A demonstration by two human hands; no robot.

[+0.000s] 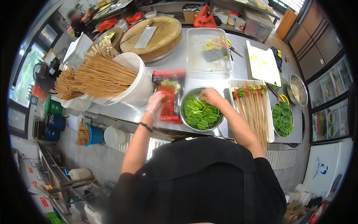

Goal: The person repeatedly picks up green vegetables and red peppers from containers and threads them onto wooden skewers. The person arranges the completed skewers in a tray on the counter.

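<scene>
My left hand [157,101], in a clear plastic glove, rests at the left side of red meat [169,105] on a black and red plastic package [175,81]; whether it grips any meat cannot be told. My bare right hand [212,96] reaches over the far rim of a steel bowl [181,112], its fingertips down by the cut green stalks [201,113]; what they hold is hidden. Right of the bowl, a white tray [270,123] holds many skewers [253,117] with red meat and green pieces at their far ends.
A white bucket of bamboo sticks [142,84] stands at left. Beyond lie a round wooden chopping block [165,30] with a cleaver [146,37], and a clear plastic tub [209,64]. At right are a white cutting board [263,63] and a bowl of greens [282,119]. A person [78,23] is far left.
</scene>
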